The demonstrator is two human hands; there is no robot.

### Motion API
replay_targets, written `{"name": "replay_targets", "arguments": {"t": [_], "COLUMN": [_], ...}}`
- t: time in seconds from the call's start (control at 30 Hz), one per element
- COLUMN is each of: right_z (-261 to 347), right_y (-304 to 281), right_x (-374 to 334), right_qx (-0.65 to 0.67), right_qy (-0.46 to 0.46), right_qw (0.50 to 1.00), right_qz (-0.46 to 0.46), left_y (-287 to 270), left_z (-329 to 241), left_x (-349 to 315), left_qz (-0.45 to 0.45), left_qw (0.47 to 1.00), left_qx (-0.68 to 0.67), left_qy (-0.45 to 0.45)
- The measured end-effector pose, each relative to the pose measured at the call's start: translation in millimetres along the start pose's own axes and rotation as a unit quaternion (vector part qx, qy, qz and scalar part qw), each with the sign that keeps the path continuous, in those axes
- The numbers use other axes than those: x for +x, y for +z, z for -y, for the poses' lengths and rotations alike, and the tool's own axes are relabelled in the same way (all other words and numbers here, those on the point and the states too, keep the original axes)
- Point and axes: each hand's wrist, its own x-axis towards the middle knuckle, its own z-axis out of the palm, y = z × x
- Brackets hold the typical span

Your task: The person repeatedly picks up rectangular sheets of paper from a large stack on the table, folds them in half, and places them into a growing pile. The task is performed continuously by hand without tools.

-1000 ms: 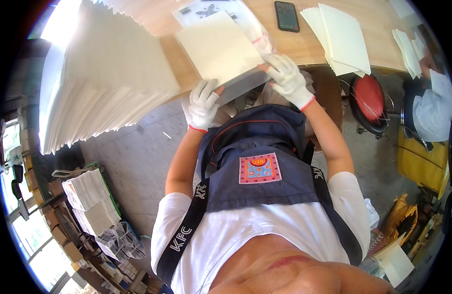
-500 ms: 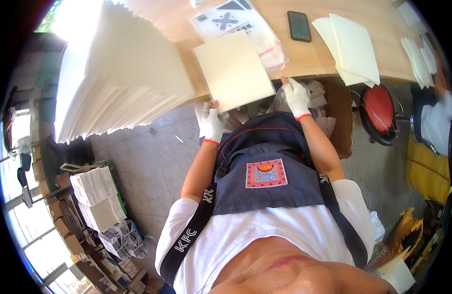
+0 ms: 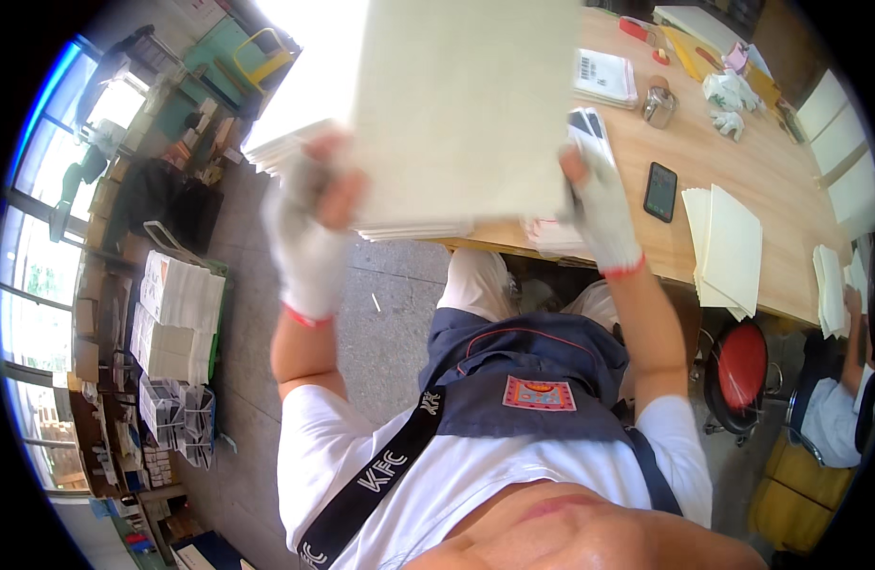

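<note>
A large cream board or sheet (image 3: 466, 114) is raised in front of me above the table's near edge, slightly blurred. My left hand (image 3: 314, 228), in a white glove with bare fingertips, is at its lower left edge; motion smears this hand, but the fingers appear closed on the board. At the lower right edge my right hand (image 3: 601, 209), gloved the same way, grips it with the thumb on the near face. Behind and below it is a tall stack of similar cream boards (image 3: 283, 142), partly hidden. Printed plastic packets (image 3: 603, 78) show past its right side.
On the wooden table (image 3: 637, 247) lie a black phone (image 3: 660, 192), a fan of cream boards (image 3: 732, 252), a metal-and-glass jar (image 3: 659, 104) and white gloves (image 3: 730, 93). A red stool (image 3: 741, 366) and another person's arm (image 3: 852, 347) are at right. A loaded cart (image 3: 179, 313) stands left.
Both hands have lifted the cream board up and away from the table's edge, in front of the stack. My view has tilted up, showing more of the tabletop.
</note>
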Motion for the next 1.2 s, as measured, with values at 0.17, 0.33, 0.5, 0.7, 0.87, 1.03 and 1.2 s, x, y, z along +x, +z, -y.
{"name": "replay_targets", "arguments": {"t": [0.17, 0.33, 0.5, 0.7, 0.87, 1.03, 1.2], "right_z": [58, 54, 22, -46, -39, -19, -21], "right_y": [94, 108, 40, -117, -275, -363, -326], "right_x": [88, 92, 31, -98, -182, -204, -170], "right_qx": [-0.058, -0.194, -0.043, -0.038, -0.114, -0.007, 0.125], "right_qy": [-0.044, 0.031, 0.043, 0.126, 0.015, 0.179, 0.197], "right_qw": [0.987, 0.966, 0.994, 0.959, 0.835, 0.845, 0.858], "right_qz": [0.141, 0.167, 0.095, -0.250, -0.538, -0.503, -0.457], "left_y": [-67, -119, -86, -83, 28, 99, 127], "left_z": [7, 65, 114, 266, 270, 243, 213], "left_x": [89, 97, 27, -154, -239, -216, -192], "left_qz": [-0.062, 0.085, -0.173, -0.030, -0.042, 0.204, 0.300], "left_qw": [0.995, 0.901, 0.985, 0.946, 0.896, 0.943, 0.933], "left_qx": [0.059, 0.417, 0.006, 0.274, -0.075, -0.009, 0.013], "left_qy": [0.055, -0.082, 0.001, -0.169, -0.435, -0.263, -0.200]}}
